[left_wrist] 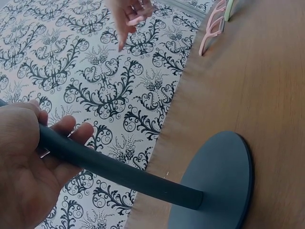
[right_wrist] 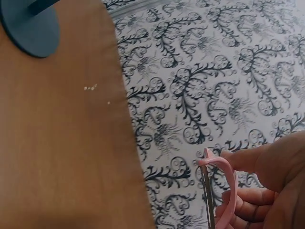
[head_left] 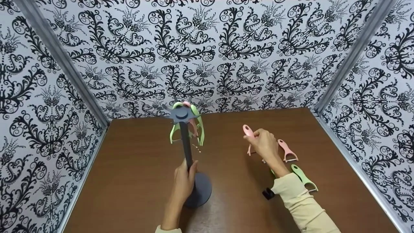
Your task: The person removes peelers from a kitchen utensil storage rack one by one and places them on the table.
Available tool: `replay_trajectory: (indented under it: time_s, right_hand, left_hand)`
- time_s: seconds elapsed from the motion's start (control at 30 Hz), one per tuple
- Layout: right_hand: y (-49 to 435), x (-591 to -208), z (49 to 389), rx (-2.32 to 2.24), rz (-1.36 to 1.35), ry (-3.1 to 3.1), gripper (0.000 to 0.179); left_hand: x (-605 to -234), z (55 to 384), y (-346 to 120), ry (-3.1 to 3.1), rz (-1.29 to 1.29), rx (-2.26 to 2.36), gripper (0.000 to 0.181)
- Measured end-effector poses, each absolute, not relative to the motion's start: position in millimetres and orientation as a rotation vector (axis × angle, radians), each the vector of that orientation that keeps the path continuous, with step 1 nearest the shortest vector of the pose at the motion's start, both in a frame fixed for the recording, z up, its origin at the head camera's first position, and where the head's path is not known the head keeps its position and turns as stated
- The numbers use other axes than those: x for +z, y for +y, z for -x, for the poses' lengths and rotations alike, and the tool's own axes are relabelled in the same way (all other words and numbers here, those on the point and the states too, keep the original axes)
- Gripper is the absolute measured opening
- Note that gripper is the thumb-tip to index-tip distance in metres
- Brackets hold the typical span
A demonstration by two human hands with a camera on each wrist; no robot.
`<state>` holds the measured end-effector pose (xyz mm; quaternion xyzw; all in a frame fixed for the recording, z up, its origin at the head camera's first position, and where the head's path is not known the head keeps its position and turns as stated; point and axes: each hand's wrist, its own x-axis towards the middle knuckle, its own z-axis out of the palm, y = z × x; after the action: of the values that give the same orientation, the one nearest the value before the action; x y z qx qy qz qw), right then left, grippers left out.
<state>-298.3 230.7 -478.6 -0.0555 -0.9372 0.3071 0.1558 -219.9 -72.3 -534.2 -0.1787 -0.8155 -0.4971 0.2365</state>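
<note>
My left hand (head_left: 184, 179) grips the upright pole (left_wrist: 119, 174) of a dark grey stand with a round base (head_left: 202, 191). Fingers and thumb wrap the pole in the left wrist view. From the stand's star-shaped top (head_left: 181, 114) hang green peelers (head_left: 200, 129) and a pink peeler (head_left: 193, 126). Farther right, my right hand (head_left: 266, 144) holds another pink peeler (head_left: 247, 130) above the table, handle end up. In the right wrist view, thumb and fingers pinch that pink peeler (right_wrist: 231, 191), with its metal blade showing; part of its handle is hidden by the hand.
On the wooden table (head_left: 136, 174), a pink peeler (head_left: 286, 149) and a green peeler (head_left: 302, 177) lie by my right forearm, which partly covers another green piece (head_left: 272, 172). Patterned walls (head_left: 194, 64) with metal edge strips surround the table. Small white specks (right_wrist: 90, 88) dot its surface.
</note>
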Motion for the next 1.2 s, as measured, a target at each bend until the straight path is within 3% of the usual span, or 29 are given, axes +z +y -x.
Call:
replay_trajectory:
  time_s: [0.77,1.2]
  right_hand:
    - [221,-535,322,0.833,0.335,-2.779,0.032]
    - [215,-555,328,0.796,0.352,-2.809,0.049]
  left_hand:
    - [-535,219,-71,-2.252,0.440,-1.334,0.014]
    - [-537,220,-71,-2.251,0.456,-1.348,0.013]
